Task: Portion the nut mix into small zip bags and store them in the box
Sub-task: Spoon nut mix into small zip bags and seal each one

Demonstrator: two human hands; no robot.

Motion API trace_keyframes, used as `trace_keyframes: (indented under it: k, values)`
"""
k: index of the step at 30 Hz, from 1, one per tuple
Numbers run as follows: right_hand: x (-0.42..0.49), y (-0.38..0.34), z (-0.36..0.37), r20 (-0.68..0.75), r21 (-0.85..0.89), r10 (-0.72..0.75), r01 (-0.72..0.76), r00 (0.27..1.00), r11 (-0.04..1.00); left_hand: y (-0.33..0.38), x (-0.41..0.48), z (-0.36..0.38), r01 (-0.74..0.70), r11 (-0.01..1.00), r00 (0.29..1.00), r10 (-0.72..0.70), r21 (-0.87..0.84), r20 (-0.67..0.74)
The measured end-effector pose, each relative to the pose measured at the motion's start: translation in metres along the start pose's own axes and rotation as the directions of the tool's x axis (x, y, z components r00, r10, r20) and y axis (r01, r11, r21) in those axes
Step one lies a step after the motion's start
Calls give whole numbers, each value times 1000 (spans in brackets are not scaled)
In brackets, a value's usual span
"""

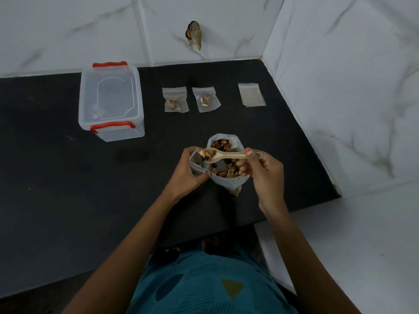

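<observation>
Your left hand point(184, 176) grips the bag point(196, 164), your right hand point(265, 172) pinches the spoon point(229, 155). The bag looks floppy, so hold its rim.

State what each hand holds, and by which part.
The left hand grips a small zip bag around its side, near the open mouth. The right hand pinches the spoon by the far end of its handle.

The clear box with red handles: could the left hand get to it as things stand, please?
Probably, though not freely: nothing lies on the counter between the left hand and the box, but that hand grips the small zip bag under the spoon and would have to put it down first.
</observation>
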State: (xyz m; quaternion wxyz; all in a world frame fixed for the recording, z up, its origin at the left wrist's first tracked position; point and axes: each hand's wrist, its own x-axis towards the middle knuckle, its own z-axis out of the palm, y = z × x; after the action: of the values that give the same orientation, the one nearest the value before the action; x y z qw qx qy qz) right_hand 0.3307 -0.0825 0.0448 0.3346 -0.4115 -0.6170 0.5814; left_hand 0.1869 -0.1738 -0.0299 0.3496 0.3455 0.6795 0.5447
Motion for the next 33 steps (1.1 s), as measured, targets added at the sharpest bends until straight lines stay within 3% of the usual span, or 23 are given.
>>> trace_keyframes:
  k: [4, 7, 11, 23, 25, 29, 33]
  values:
    - [-8, -3, 11, 130, -240, -212, 238, 969, 941, 7, -1, -1, -17, 1000, 1000, 17, -5, -12]
    - [-15, -1, 18, 281, -347, -362, 446, 889, 825, 11, -2, 0, -64, 998, 998, 64, 0, -12]
    - [-17, -1, 21, 408, -384, -401, 552, 820, 740, 14, -3, -2, -130, 991, 991, 130, -11, -2]
    - [-15, -2, 9, 323, -333, -621, 700, 714, 632, 15, -6, -3, -185, 982, 982, 184, -23, -44]
    - [-16, -3, 7, 260, -299, -578, 633, 774, 714, 12, -5, -2, -160, 987, 986, 158, -24, -52]
    - [-11, -9, -1, -11, -93, -293, 291, 956, 952, 11, -6, -1, -148, 989, 987, 146, -23, -67]
    - [5, 4, -13, -168, -23, -60, 57, 984, 998, 11, -8, -1, -140, 990, 987, 136, -36, -91]
